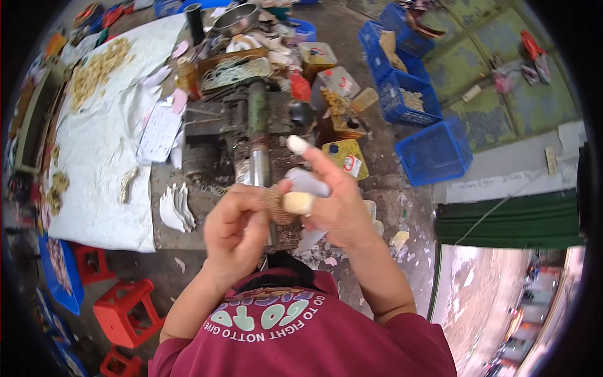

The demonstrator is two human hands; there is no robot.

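In front of my chest, a brown, coarse, woven-looking piece [274, 206] is between both hands; its exact kind is unclear. My left hand [233, 229] is closed, its fingertips gripping the piece's left side. My right hand [339, 210] pinches the right side with its thumb, which wears a yellowish cover. Its index finger points up and away, tipped with a white cover. Something pale and smooth [308, 182] shows behind the right hand; whether it is a covered finger I cannot tell. Beneath the hands lies the bare metal shaft [259, 168] of a bench machine with a green cylinder [257, 107].
Left of the machine, several curved white pieces [176, 208] lie beside a white-covered table [103, 188]. Red stools [129, 314] stand at lower left. Yellow tins [345, 154] and blue crates [433, 151] are to the right, and scraps litter the floor.
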